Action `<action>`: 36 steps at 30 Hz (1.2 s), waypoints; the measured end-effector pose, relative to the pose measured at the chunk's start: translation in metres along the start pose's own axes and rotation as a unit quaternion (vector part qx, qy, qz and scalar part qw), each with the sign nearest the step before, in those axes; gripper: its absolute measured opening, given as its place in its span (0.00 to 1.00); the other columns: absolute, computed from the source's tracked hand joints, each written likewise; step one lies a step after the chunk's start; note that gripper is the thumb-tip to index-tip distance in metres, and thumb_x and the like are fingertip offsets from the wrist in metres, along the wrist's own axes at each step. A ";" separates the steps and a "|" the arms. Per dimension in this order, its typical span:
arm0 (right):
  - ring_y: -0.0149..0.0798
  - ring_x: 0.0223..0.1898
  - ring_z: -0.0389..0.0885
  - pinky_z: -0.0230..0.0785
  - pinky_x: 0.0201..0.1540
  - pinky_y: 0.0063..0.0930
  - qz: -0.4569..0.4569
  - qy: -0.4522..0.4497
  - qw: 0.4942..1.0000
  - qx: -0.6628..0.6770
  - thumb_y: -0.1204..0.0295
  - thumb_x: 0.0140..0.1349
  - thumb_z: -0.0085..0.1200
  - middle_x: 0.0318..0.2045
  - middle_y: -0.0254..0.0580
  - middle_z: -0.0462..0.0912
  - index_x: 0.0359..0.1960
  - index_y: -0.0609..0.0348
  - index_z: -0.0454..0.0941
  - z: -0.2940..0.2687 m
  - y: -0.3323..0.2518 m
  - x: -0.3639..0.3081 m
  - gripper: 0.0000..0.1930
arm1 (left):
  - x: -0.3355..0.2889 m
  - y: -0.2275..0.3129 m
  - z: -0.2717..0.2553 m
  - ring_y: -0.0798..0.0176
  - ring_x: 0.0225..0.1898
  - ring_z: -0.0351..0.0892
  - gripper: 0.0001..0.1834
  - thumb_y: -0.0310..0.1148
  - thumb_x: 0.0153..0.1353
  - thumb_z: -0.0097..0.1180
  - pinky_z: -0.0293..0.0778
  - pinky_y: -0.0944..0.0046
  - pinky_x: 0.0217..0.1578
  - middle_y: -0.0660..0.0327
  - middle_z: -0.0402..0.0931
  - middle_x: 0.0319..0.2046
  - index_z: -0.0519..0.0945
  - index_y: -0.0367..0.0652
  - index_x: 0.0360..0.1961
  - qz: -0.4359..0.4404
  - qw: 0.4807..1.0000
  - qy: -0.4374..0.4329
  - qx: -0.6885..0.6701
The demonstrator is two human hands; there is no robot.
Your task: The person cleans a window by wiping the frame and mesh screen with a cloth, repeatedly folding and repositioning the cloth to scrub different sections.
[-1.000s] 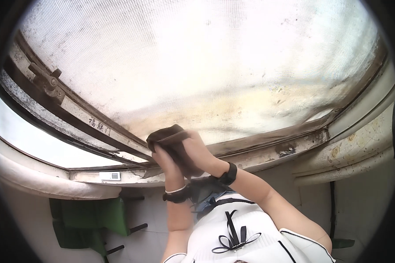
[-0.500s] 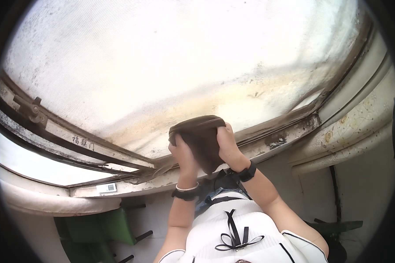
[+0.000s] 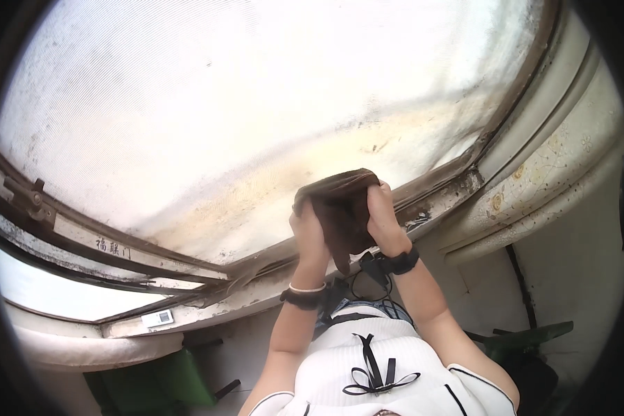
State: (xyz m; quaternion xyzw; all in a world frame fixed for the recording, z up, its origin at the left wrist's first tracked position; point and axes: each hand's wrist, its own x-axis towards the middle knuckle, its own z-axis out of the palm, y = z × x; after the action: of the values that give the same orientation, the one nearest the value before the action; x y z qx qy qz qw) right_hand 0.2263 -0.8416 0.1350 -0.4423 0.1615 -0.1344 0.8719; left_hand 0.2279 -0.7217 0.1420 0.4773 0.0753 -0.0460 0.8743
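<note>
A dark brown cloth (image 3: 344,216) hangs between my hands in front of the window sill, folded along its top edge, with a corner drooping below. My left hand (image 3: 309,230) grips its left side, thumb over the fabric. On the opposite side my right hand (image 3: 385,218) holds the other edge, fingers curled around it. Both wrists wear black bands, and the left one also has a pale band. Behind the cloth is a large window screen (image 3: 256,125) with yellowish stains and a dirty lower frame. The fingers behind the cloth are hidden.
A weathered sill (image 3: 256,298) runs below the window, with a small white digital device (image 3: 157,319) at its left. A metal latch (image 3: 38,203) juts from the left frame. Patterned curtain fabric (image 3: 534,187) bunches at right. Green chairs (image 3: 149,381) stand below on the tiled floor.
My hands and the cloth have shifted right and slightly up in view, still together. The cloth's fold looks more opened out. The window and sill appear shifted left as the view turns.
</note>
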 end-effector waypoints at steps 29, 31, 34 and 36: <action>0.34 0.35 0.77 0.69 0.38 0.26 0.169 -0.024 0.985 -0.016 0.72 0.61 0.34 0.34 0.44 0.79 0.36 0.67 0.75 0.028 0.088 -0.028 0.15 | -0.003 0.000 -0.068 0.66 0.32 0.73 0.12 0.34 0.62 0.42 0.72 0.67 0.31 0.60 0.72 0.32 0.71 0.35 0.37 0.035 0.980 0.190 0.049; 0.33 0.31 0.76 0.69 0.34 0.25 0.088 0.040 0.995 0.014 0.76 0.56 0.37 0.31 0.43 0.79 0.34 0.70 0.75 -0.002 0.077 -0.013 0.13 | 0.003 -0.029 -0.053 0.66 0.33 0.73 0.12 0.34 0.63 0.42 0.72 0.67 0.32 0.59 0.73 0.31 0.72 0.35 0.37 0.027 0.989 0.134 0.055; 0.27 0.26 0.74 0.67 0.28 0.20 -0.044 0.092 0.995 0.005 0.75 0.58 0.40 0.26 0.39 0.79 0.29 0.69 0.76 -0.026 0.040 0.000 0.11 | 0.008 -0.055 -0.028 0.66 0.33 0.73 0.12 0.34 0.64 0.42 0.71 0.68 0.32 0.58 0.73 0.33 0.71 0.35 0.39 0.002 0.998 0.043 0.040; 0.22 0.23 0.70 0.64 0.25 0.17 -0.115 0.080 0.990 -0.024 0.76 0.58 0.43 0.22 0.33 0.77 0.25 0.69 0.76 -0.020 0.009 -0.004 0.10 | 0.014 -0.066 -0.021 0.65 0.33 0.74 0.13 0.35 0.64 0.41 0.72 0.67 0.32 0.57 0.73 0.34 0.70 0.34 0.40 -0.038 0.998 0.028 0.044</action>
State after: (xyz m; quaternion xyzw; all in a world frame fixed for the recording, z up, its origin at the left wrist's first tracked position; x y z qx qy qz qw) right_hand 0.2154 -0.8494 0.1177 -0.4663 0.1820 -0.2644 0.8243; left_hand 0.2300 -0.7397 0.0742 0.5131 0.1162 -0.0689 0.8476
